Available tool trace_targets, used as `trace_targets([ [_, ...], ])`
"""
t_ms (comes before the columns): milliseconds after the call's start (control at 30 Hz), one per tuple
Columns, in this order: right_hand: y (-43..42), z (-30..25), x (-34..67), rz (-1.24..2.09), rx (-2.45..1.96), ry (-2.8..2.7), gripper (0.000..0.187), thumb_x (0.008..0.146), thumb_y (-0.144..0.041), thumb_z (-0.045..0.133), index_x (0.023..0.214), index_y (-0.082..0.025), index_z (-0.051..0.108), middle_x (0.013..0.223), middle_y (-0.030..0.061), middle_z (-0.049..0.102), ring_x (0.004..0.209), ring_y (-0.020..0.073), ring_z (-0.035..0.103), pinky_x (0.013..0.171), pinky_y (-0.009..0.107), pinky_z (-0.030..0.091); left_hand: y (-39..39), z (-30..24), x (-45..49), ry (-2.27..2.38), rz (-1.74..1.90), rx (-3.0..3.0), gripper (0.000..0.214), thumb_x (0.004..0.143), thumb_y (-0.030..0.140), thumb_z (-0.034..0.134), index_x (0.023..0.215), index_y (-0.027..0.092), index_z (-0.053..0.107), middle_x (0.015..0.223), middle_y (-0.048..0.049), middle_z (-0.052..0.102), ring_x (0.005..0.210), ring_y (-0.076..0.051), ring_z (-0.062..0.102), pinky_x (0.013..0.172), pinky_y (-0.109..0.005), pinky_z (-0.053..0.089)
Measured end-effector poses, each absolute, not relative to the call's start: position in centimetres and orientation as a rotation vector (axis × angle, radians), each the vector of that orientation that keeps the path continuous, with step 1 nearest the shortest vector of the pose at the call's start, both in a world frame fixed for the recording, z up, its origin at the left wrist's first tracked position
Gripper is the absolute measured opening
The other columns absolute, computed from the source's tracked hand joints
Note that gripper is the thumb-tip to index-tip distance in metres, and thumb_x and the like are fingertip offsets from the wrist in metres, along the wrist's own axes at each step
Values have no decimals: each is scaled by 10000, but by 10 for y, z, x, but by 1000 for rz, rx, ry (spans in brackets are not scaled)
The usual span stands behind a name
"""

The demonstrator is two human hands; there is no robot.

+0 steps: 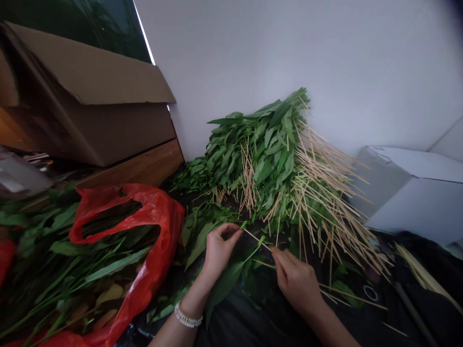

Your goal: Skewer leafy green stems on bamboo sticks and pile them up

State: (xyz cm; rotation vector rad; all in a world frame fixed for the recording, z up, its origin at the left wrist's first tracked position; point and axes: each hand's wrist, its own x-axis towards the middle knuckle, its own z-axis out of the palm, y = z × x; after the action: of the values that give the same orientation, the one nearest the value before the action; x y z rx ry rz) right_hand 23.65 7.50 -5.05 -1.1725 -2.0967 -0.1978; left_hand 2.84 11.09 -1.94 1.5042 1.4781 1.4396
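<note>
Thumb and forefinger of my left hand (221, 246) are pinched at the far end of a thin wooden skewer (251, 235), on a short green stem (244, 224) there. My right hand (298, 279) grips the skewer's near end, fingers curled round it. Between the hands, a second stem knot (261, 241) sits on the skewer, and long green leaves (231, 282) hang from it. Several loose skewers (352, 294) lie under and beside my right hand.
Leafy greens (260, 140) on many skewers (333, 193) are piled against the white wall. A red plastic bag (170, 212) of leaves stands open at left, below a cardboard box (119, 120). At right are a white box (419, 202) and a ring (370, 292) on black sheeting.
</note>
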Motion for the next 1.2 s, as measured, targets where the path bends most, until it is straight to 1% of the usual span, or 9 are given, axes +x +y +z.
trace_targets([
  [167,75,-54,237,-174,-1169,-2111,310,944,-185,348,1117,-136,601,821,60,656,733,135,640,685,208,462,111,-19,30,1511,1423,1456,153,688,300,708,716,151,692,682,-32,704,614,-155,619,597,-238,469],
  [267,75,-55,237,-166,-1178,-2109,308,946,-190,348,1115,-142,601,817,58,656,734,137,640,678,209,460,111,-19,31,1499,1396,1457,159,687,303,708,717,147,698,685,-36,701,614,-154,611,594,-238,461],
  [433,75,-55,237,-164,-1191,-2112,311,942,-189,350,1122,-141,600,828,60,659,740,142,645,678,217,469,110,-19,32,1470,1369,1477,148,694,291,704,724,147,702,705,-43,705,638,-160,615,616,-245,466],
  [633,74,-55,235,-116,-1186,-2122,321,942,-178,339,1132,-138,594,839,64,662,769,147,647,730,226,475,105,-22,39,1391,1313,1532,119,721,261,686,743,146,705,739,-44,712,670,-163,630,636,-242,479],
  [800,74,-55,234,-105,-1211,-2134,321,938,-164,338,1131,-140,593,842,59,661,758,154,652,688,232,474,99,-27,47,1337,1267,1603,114,742,250,673,785,155,718,783,-46,724,730,-177,654,695,-253,496],
  [1100,74,-59,234,-100,-1213,-2151,321,938,-163,333,1128,-136,590,840,62,660,762,168,656,685,251,484,98,-28,48,1294,1215,1699,84,743,209,669,790,166,724,782,-42,719,731,-174,654,691,-242,486],
  [1200,75,-59,233,-91,-1208,-2147,314,935,-159,334,1118,-136,589,853,68,662,791,168,656,718,252,484,97,-28,50,1271,1200,1696,89,735,216,682,791,164,728,781,-45,717,732,-177,652,691,-241,480],
])
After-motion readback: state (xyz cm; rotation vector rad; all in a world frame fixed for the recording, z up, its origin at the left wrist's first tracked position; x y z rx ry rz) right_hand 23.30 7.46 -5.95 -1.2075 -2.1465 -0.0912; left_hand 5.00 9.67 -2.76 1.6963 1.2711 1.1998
